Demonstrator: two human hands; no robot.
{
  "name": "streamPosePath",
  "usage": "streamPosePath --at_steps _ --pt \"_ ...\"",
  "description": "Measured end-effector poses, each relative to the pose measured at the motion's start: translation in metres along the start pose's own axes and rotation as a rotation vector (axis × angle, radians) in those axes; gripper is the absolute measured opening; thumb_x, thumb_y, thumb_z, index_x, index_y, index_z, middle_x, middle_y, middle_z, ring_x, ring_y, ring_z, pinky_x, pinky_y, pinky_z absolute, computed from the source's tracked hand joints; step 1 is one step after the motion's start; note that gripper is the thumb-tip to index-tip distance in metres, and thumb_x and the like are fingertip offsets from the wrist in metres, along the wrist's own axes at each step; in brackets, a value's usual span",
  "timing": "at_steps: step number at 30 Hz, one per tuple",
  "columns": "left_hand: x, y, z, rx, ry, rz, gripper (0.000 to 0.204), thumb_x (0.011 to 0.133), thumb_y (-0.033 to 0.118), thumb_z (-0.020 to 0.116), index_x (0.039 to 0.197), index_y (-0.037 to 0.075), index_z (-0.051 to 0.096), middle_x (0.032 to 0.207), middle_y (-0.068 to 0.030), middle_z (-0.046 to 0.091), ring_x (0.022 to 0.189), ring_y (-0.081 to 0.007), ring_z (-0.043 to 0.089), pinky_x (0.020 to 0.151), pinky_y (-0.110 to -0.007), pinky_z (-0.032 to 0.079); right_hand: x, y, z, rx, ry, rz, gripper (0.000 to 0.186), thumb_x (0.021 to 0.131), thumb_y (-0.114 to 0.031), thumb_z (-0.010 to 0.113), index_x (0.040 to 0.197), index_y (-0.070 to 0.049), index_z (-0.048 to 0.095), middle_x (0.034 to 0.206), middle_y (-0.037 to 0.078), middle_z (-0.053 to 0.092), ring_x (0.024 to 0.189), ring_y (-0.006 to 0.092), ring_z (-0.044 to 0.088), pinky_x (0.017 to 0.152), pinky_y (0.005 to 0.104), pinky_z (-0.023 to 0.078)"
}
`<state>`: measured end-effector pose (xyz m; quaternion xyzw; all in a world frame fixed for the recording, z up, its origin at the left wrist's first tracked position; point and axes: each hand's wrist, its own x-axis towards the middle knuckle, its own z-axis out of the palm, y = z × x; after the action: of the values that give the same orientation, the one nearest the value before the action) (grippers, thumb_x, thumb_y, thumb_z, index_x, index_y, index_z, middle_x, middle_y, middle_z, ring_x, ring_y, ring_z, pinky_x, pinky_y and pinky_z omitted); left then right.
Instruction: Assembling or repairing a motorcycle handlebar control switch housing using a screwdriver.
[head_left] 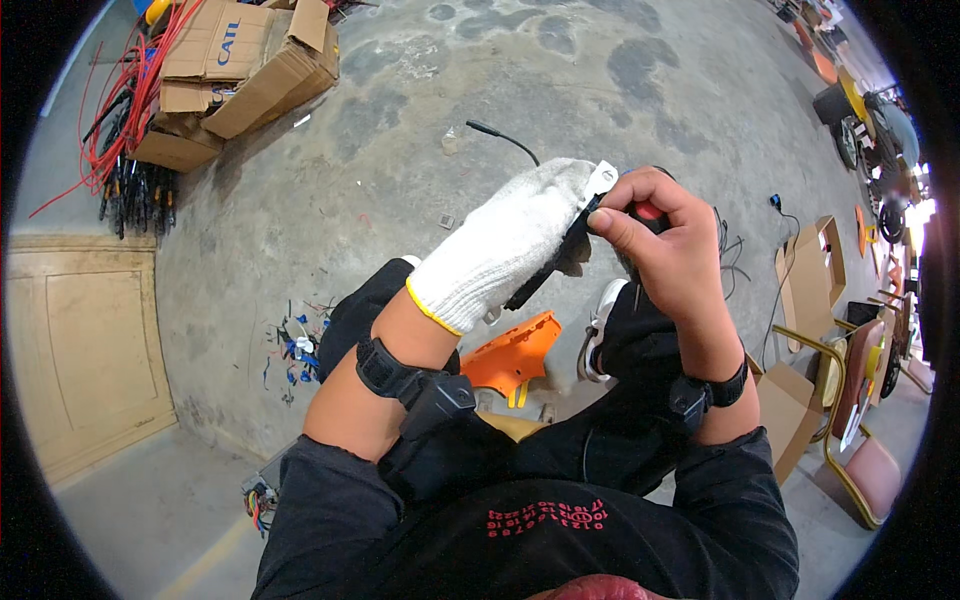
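Observation:
My left hand (pixel 505 229), in a white knitted glove, is closed on a long black part (pixel 553 267) with a small white tab (pixel 603 177) at its upper end and a thin black cable (pixel 505 137) sticking out. My bare right hand (pixel 660 240) pinches the top of that part with thumb and forefinger and also holds a dark tool with a red area (pixel 648 211), perhaps a screwdriver, partly hidden by the fingers. Below my hands, an orange plastic panel (pixel 515 355) lies between my feet.
At upper left are cardboard boxes (pixel 250 80) and red cables (pixel 110 80), above a beige panel (pixel 85 350). Small wire connectors (pixel 300 345) lie left on the concrete floor (pixel 430 80). At right are open cardboard (pixel 808 275), chairs (pixel 865 470) and wheeled items (pixel 845 135).

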<state>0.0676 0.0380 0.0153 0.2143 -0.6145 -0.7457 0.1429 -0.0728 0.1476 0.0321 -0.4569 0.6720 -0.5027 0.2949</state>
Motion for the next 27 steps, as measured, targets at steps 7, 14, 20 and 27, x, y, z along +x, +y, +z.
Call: streamPosePath --at_steps 7,14,20,27 --pt "0.0 0.008 0.002 -0.238 0.073 -0.25 0.039 0.097 0.043 0.054 0.107 0.006 0.062 0.079 -0.0055 0.062 0.064 -0.0137 0.059 0.058 -0.029 0.053 0.001 -0.003 0.0 0.08 0.018 0.155 0.016 0.08 -0.012 0.077 0.087 -0.002 0.067 0.08 -0.001 0.064 0.072 0.007 0.051 0.067 0.0226 0.043" --pt "0.005 -0.004 0.002 -0.411 0.178 -0.306 0.041 0.098 0.04 0.051 0.107 0.002 0.065 0.081 -0.0089 0.068 0.067 -0.0177 0.066 0.063 -0.03 0.056 0.008 0.002 0.004 0.035 0.043 0.083 0.018 0.082 -0.015 0.076 0.088 -0.002 0.066 0.078 0.0 0.063 0.073 0.0073 0.053 0.068 0.0229 0.044" --pt "0.003 -0.01 0.002 -0.453 0.189 -0.264 0.04 0.1 0.038 0.05 0.107 0.002 0.065 0.083 -0.0094 0.069 0.069 -0.0173 0.067 0.063 -0.031 0.056 0.01 0.006 0.001 0.033 0.015 0.095 0.02 0.082 -0.017 0.077 0.088 -0.002 0.066 0.078 0.001 0.063 0.073 0.0084 0.054 0.069 0.0231 0.044" --pt "0.007 -0.008 -0.001 -0.401 0.288 -0.348 0.044 0.099 0.042 0.051 0.108 0.001 0.064 0.084 -0.0105 0.069 0.068 -0.0181 0.067 0.063 -0.031 0.057 0.013 0.008 -0.01 0.212 -0.061 0.253 0.021 0.087 -0.022 0.074 0.091 -0.003 0.066 0.077 0.002 0.064 0.072 0.0074 0.058 0.064 0.024 0.046"
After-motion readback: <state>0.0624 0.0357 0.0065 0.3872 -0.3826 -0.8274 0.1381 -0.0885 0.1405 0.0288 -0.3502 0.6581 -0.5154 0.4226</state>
